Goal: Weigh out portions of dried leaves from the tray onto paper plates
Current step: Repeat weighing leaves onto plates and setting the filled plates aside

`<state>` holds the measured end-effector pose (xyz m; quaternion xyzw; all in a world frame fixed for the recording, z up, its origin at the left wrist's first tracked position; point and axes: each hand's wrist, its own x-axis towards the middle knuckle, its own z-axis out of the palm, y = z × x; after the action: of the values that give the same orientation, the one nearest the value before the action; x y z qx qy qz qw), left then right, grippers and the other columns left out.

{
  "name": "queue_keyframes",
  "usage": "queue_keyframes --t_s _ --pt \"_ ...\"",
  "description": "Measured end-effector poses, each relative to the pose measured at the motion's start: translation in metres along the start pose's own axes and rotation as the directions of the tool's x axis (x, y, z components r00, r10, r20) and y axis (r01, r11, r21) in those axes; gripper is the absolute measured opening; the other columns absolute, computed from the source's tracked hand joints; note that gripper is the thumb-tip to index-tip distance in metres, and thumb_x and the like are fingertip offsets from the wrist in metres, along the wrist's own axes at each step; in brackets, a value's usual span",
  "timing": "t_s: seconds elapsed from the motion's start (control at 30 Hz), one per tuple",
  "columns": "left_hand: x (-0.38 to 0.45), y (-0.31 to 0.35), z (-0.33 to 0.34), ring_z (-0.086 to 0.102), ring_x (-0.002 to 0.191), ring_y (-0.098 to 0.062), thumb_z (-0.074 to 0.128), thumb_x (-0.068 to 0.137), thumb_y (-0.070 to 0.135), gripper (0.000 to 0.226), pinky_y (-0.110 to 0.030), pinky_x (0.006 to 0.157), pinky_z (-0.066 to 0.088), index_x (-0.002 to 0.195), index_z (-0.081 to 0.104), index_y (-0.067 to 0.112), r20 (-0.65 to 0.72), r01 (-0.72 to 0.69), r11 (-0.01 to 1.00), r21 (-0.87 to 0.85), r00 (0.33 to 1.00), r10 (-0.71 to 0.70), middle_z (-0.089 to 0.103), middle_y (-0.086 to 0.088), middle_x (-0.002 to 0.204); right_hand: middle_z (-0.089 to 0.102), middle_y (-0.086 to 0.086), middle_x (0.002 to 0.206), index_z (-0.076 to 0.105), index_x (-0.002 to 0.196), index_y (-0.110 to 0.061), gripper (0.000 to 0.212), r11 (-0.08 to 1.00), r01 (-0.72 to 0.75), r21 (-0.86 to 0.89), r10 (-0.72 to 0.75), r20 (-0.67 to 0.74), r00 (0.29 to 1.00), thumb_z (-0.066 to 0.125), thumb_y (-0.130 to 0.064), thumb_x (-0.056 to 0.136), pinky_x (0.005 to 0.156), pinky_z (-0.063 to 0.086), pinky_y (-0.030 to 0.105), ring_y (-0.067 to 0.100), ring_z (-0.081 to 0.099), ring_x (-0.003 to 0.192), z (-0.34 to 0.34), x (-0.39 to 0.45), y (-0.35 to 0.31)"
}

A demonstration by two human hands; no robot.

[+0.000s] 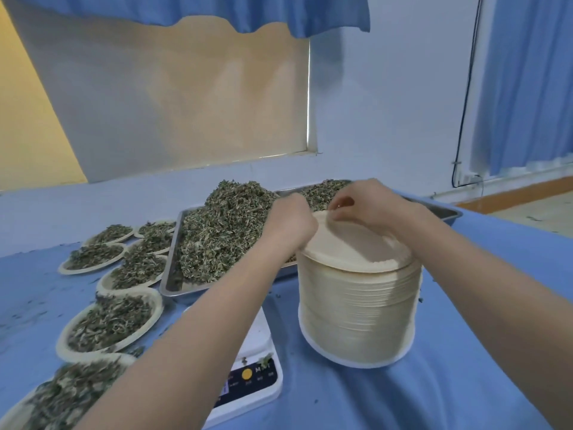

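A tall stack of paper plates [356, 305] stands on the blue cloth, right of centre. Both hands work at the far rim of its top plate. My left hand [290, 220] has its fingers curled at the rim's left side, and my right hand [362, 201] pinches the rim with thumb and fingers. Behind the stack a metal tray [169, 274] holds a big heap of dried leaves [223, 231]. A white digital scale [257, 377] lies near the front, partly under my left forearm, with nothing on its platform.
Several paper plates filled with leaves [110, 324] lie in rows on the left of the table, down to the near left corner. Leaf crumbs dot the blue cloth [449, 367]. A wall and window stand behind the table, blue curtains at the right.
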<state>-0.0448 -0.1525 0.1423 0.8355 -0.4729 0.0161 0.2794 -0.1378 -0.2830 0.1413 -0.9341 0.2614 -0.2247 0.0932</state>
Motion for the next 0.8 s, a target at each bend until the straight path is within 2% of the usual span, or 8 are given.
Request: queue_keyframes --t_s 0.1,0.2,0.37,0.5,0.6,0.63,0.7,0.8 --pt "0.009 -0.002 -0.008 0.056 0.079 -0.022 0.040 0.086 -0.007 0.039 -0.027 0.064 0.045 0.108 0.068 0.006 -0.060 -0.021 0.998 -0.055 0.998 0.018 0.067 -0.012 0.107 0.062 -0.009 0.089 0.068 0.085 -0.034 0.005 0.996 -0.021 0.081 0.023 -0.027 0.999 0.071 -0.032 0.082 0.074 0.037 0.020 0.008 0.056 0.084 -0.007 0.004 -0.004" --pt "0.015 -0.009 -0.021 0.052 0.071 -0.017 0.042 0.089 -0.004 0.039 -0.018 0.049 0.038 0.116 0.066 0.012 -0.054 0.002 0.999 -0.050 0.999 -0.005 0.066 -0.008 0.114 0.065 -0.008 0.092 0.073 0.090 -0.028 0.007 0.990 -0.026 0.139 0.028 -0.018 0.999 0.071 -0.027 0.083 0.077 0.038 0.018 0.005 0.055 0.086 -0.012 0.009 -0.016" --pt "0.011 -0.053 -0.054 0.052 0.071 -0.018 0.062 0.087 0.012 0.008 -0.027 0.062 0.045 0.093 0.068 0.013 -0.070 0.120 0.992 -0.035 0.990 -0.123 0.065 -0.006 0.091 0.070 0.002 0.107 0.074 0.103 -0.013 0.018 0.997 -0.006 0.077 0.002 0.053 0.999 0.068 -0.017 0.087 0.087 0.046 0.025 0.016 0.061 0.102 -0.007 0.022 -0.068" --pt "-0.013 -0.108 -0.081 0.059 0.066 -0.023 0.074 0.079 0.021 0.031 -0.032 0.063 0.051 0.098 0.072 -0.003 -0.027 0.282 0.951 -0.125 0.957 -0.287 0.071 -0.016 0.086 0.069 0.009 0.100 0.070 0.102 -0.004 0.018 0.995 -0.035 -0.088 0.044 0.098 0.994 0.065 -0.012 0.087 0.074 0.051 0.028 0.022 0.065 0.091 0.016 0.037 -0.121" --pt "-0.037 -0.145 -0.097 0.062 0.057 -0.021 0.074 0.077 0.005 0.027 -0.023 0.048 0.051 0.098 0.067 -0.010 0.054 0.422 0.804 -0.418 0.895 -0.442 0.070 -0.019 0.088 0.060 0.005 0.077 0.062 0.085 -0.003 0.006 0.982 -0.085 -0.172 0.103 0.099 0.990 0.060 -0.008 0.089 0.061 0.046 0.029 0.020 0.059 0.070 0.046 0.044 -0.152" --pt "-0.043 -0.156 -0.100 0.065 0.054 -0.019 0.072 0.078 0.001 0.024 -0.020 0.043 0.049 0.098 0.065 -0.011 0.064 0.444 0.731 -0.518 0.872 -0.485 0.070 -0.019 0.089 0.054 0.004 0.069 0.056 0.075 -0.004 0.014 0.978 -0.113 -0.175 0.129 0.082 0.988 0.056 -0.005 0.089 0.055 0.044 0.029 0.019 0.054 0.061 0.059 0.045 -0.157" --pt "-0.055 -0.174 -0.103 0.066 0.048 -0.015 0.066 0.081 -0.004 0.015 -0.019 0.040 0.048 0.094 0.062 -0.010 0.059 0.429 0.589 -0.685 0.839 -0.541 0.068 -0.018 0.085 0.047 0.004 0.061 0.046 0.062 -0.006 0.028 0.980 -0.147 -0.133 0.157 0.067 0.985 0.050 0.000 0.088 0.047 0.038 0.027 0.018 0.045 0.052 0.084 0.044 -0.162" --pt "-0.073 -0.187 -0.093 0.066 0.047 -0.015 0.063 0.082 -0.006 0.004 -0.019 0.041 0.050 0.086 0.061 -0.006 0.047 0.377 0.464 -0.802 0.813 -0.581 0.067 -0.017 0.076 0.046 0.007 0.063 0.042 0.061 -0.006 0.029 0.979 -0.203 0.002 0.203 0.065 0.977 0.045 0.000 0.089 0.052 0.036 0.028 0.021 0.043 0.054 0.112 0.035 -0.154"
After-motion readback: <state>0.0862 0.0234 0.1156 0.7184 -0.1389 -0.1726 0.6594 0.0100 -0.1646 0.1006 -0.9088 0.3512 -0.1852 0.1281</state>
